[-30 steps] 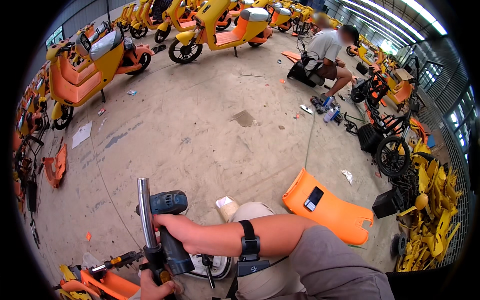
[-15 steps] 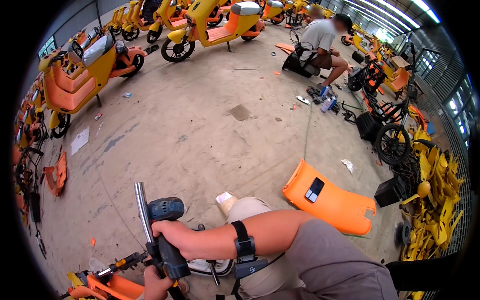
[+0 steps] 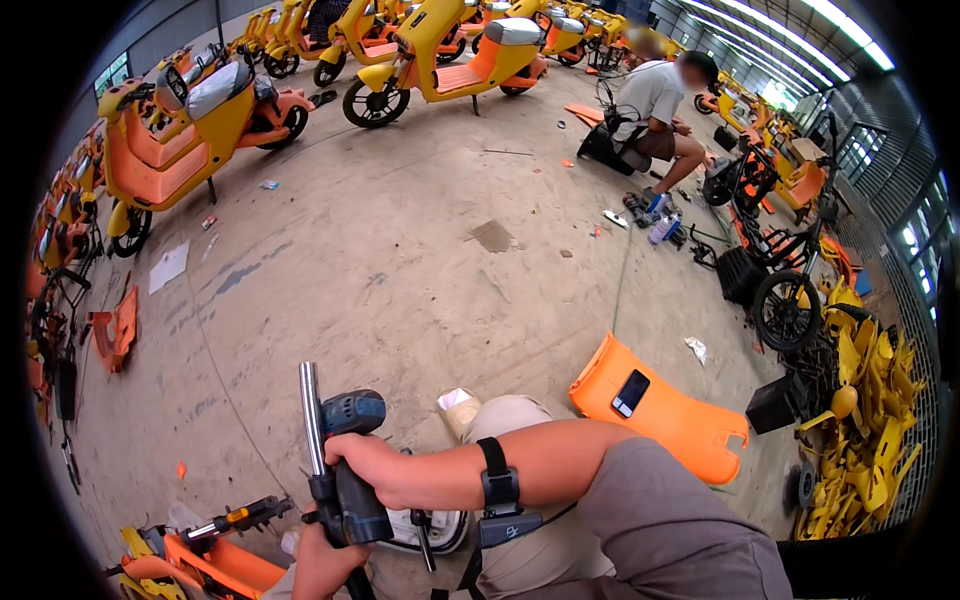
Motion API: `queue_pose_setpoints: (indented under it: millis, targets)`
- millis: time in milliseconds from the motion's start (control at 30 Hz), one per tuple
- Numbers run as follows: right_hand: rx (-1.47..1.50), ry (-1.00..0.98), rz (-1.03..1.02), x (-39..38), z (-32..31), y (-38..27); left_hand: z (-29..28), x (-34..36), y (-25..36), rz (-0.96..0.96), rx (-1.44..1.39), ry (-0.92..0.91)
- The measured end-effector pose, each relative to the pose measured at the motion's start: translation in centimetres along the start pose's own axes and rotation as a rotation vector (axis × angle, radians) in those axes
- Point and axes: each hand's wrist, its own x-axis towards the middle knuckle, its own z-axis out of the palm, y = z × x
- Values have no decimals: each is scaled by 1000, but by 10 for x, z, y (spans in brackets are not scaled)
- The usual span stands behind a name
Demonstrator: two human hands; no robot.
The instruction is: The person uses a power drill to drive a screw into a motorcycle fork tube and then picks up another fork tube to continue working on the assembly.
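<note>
My right hand [image 3: 355, 460] is closed round the handle of a blue-and-black power drill [image 3: 358, 413], held beside an upright chrome tube [image 3: 309, 405] that rises from a black sleeve [image 3: 325, 490]. Lower down, my left hand [image 3: 325, 560] grips that black tubular part; some fingers are hidden. Another fork-like part with a yellow band [image 3: 238, 518] lies over orange panels [image 3: 225, 565] at the lower left. My right forearm crosses my knee, near a pale shoe [image 3: 440, 535] and a small bag-like item [image 3: 457, 408].
An orange panel [image 3: 660, 410] with a phone lies right. Beyond are a seated person [image 3: 650, 120], a stripped black scooter frame [image 3: 760, 260], a black box [image 3: 775, 405] and piled yellow panels [image 3: 860, 440]. Yellow scooters [image 3: 175, 165] line the left and back.
Over the last second the chrome tube and drill, with my hands on them, shifted slightly to the right. The surroundings moved only with small tilts of my head.
</note>
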Motion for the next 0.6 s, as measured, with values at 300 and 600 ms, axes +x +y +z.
queue_pose_setpoints:
  millis: [300, 600]
  targets:
    - [-40, 4, 28, -1, 2, -1, -3, -3, 12, -60, -2, -36]
    - [-70, 34, -9, -6, 8, -4, 6, -4, 8, 176, 137, 104]
